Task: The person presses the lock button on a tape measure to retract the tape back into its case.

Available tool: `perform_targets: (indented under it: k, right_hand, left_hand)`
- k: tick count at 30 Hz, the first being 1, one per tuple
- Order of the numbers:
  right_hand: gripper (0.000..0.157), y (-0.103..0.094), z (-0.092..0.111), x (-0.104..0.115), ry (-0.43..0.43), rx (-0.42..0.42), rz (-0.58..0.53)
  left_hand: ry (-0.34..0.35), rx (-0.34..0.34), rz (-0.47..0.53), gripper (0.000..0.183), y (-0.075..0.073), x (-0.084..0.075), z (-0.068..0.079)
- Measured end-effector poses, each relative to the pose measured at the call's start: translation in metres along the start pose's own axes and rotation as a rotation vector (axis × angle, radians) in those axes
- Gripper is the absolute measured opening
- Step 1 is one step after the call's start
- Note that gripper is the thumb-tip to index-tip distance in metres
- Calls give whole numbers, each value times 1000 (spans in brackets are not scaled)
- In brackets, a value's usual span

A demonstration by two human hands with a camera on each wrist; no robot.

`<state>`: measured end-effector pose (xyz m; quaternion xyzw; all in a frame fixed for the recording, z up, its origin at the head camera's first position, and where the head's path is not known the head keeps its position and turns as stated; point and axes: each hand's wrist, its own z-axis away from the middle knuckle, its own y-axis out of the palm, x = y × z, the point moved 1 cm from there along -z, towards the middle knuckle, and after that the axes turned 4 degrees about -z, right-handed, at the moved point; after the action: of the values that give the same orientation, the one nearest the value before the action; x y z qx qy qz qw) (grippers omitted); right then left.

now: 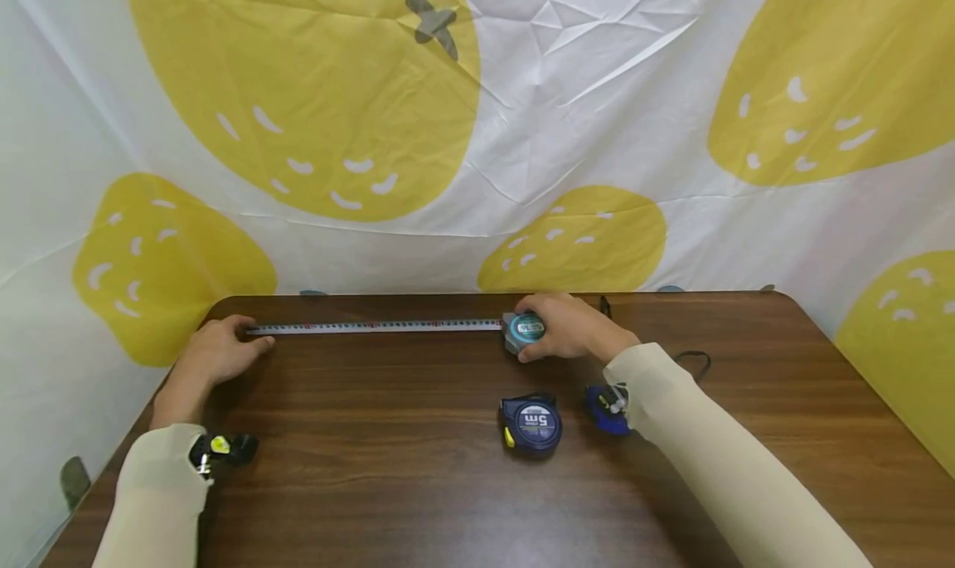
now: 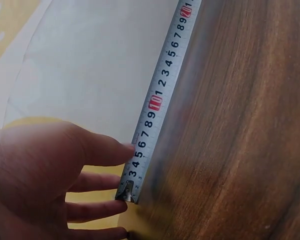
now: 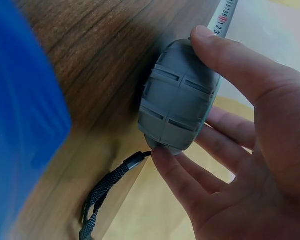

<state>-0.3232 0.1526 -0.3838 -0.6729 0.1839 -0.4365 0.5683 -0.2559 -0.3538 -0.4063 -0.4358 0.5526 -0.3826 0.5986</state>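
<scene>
A grey and teal tape measure (image 1: pixel 525 328) lies near the table's back edge with its blade (image 1: pixel 388 327) pulled out to the left. My right hand (image 1: pixel 570 327) grips its case, thumb on one side and fingers on the other; in the right wrist view the ribbed grey case (image 3: pixel 177 95) shows a black wrist strap (image 3: pixel 102 192). At the far left, my left hand (image 1: pixel 216 352) holds the blade's end. Close up, its thumb meets the blade's edge near the 5 mark, and its fingers reach the metal hook (image 2: pixel 127 191).
A dark blue tape measure (image 1: pixel 531 424) marked 5m lies mid-table. Right of it sits a bright blue one (image 1: pixel 606 412), partly hidden by my right wrist and its camera, with a black strap (image 1: pixel 697 356). A lemon-patterned cloth (image 1: pixel 507 137) hangs behind the wooden table (image 1: pixel 358 485).
</scene>
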Motion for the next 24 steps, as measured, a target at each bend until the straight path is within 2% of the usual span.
perform_targets:
  k: [13, 24]
  right_hand:
    - [73, -9, 12, -12, 28, 46, 14]
    - [74, -17, 28, -33, 5, 51, 21]
  left_hand:
    - [-19, 3, 2, 43, 2, -13, 3]
    - [22, 4, 16, 34, 8, -22, 0]
